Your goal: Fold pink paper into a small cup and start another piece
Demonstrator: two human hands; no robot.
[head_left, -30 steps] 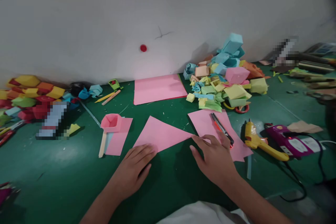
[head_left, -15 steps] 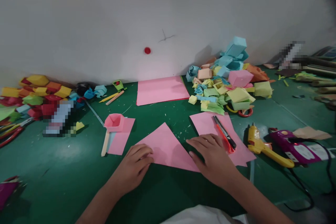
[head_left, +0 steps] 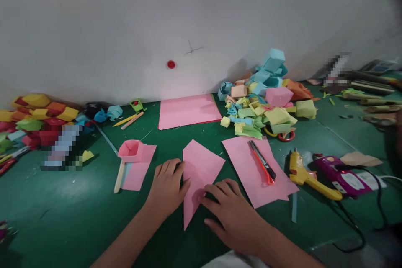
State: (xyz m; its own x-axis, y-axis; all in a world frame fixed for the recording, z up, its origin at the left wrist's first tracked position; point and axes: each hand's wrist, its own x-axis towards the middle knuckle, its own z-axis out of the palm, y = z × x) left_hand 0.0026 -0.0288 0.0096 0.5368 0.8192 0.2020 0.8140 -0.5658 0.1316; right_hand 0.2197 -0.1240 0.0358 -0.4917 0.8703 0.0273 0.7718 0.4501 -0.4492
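Observation:
A pink sheet of paper [head_left: 201, 163] lies between my hands as a four-sided shape, its long point towards me. My left hand [head_left: 166, 186] rests at its left edge, thumb on the paper and apart from the bent fingers. At the lower right edge is my right hand [head_left: 232, 213], its fingertips touching the paper and its thumb held away. On more pink paper [head_left: 241, 171] to the right rests a utility knife [head_left: 263, 163] with a red-orange handle. Left of my hands, a small pink paper box [head_left: 130, 150] sits by a pink piece [head_left: 138, 176] and a wooden stick [head_left: 119, 176].
Pink sheets [head_left: 190, 111] lie by the white wall [head_left: 125, 42]. Heaps of folded paper pieces stand at the back right [head_left: 264, 100] and far left [head_left: 40, 113]. A yellow glue gun [head_left: 310, 176] and a purple corded device [head_left: 342, 176] lie on the right of the green table [head_left: 78, 209].
The pink paper went from a wide triangle to a narrower four-sided shape pointing towards me. My left hand moved up along its edge; my right hand came inward and off the utility knife's sheet.

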